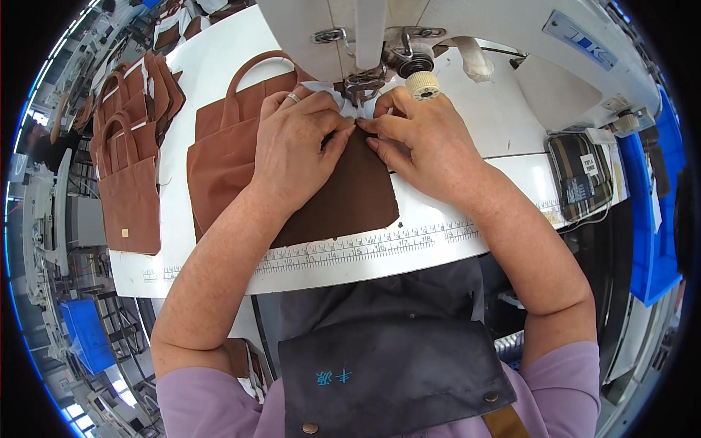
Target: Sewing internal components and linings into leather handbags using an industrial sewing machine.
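Observation:
Both of my hands meet just below the needle and presser foot of a white sewing machine. A dark brown fabric panel lies on the table, its upper corner under my fingertips. My left hand pinches the panel's edge between thumb and forefinger and wears a ring. On the other side of that corner, my right hand pinches the edge too, its thumb below the forefinger. Beneath my left wrist spreads a reddish-brown bag piece with a looped handle, joining or overlapping the dark panel; I cannot tell which. White material shows behind my fingers.
Several brown bag pieces with handles are stacked at the left of the white table. A printed ruler strip runs along its front edge. At the right lie a striped pouch and a blue bin. A dark apron covers my lap.

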Motion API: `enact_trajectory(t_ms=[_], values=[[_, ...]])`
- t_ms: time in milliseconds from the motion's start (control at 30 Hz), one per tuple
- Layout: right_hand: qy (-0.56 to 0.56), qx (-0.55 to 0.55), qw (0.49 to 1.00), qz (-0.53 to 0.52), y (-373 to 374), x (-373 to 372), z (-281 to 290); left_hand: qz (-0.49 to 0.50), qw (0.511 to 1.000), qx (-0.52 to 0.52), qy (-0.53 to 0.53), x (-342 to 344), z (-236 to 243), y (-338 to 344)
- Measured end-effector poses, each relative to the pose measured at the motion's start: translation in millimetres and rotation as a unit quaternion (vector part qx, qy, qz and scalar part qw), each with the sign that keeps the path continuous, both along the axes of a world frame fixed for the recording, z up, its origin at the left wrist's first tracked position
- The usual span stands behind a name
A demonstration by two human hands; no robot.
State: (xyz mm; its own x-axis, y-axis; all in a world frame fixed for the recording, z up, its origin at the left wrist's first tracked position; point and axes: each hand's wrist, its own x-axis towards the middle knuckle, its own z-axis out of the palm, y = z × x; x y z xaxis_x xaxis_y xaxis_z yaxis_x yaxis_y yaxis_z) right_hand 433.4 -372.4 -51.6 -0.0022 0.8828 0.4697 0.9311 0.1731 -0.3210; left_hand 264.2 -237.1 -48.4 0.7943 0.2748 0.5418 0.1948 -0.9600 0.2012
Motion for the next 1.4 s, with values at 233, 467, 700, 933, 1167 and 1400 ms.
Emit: enact_trajectory(t_ms=[233,467,700,933,1167,1400], values=[[-0.044,0.016,0.998,-0.035,3.1,-1.9,-1.0,0.001,1.0,-0.014,-0.003,6.7,-0.9,11.0],[-0.07,0.02,0.995,-0.065,3.5,-2.7,-2.9,0.008,1.0,-0.004,-0.01,11.6,-0.5,15.8],[-0.081,0.022,0.993,-0.079,2.7,-2.3,-2.2,0.007,1.0,0.013,-0.011,13.4,-2.0,17.7],[-0.089,0.04,0.991,-0.086,3.1,-1.9,-4.5,0.008,1.0,0.023,-0.017,14.0,-2.8,20.6],[-0.09,0.044,0.991,-0.091,3.0,-1.1,-5.6,0.006,1.0,0.025,-0.018,15.2,-3.0,24.4],[-0.075,0.028,0.992,-0.101,1.0,2.3,-4.4,0.0,1.0,0.02,-0.004,15.6,-5.7,32.9]])
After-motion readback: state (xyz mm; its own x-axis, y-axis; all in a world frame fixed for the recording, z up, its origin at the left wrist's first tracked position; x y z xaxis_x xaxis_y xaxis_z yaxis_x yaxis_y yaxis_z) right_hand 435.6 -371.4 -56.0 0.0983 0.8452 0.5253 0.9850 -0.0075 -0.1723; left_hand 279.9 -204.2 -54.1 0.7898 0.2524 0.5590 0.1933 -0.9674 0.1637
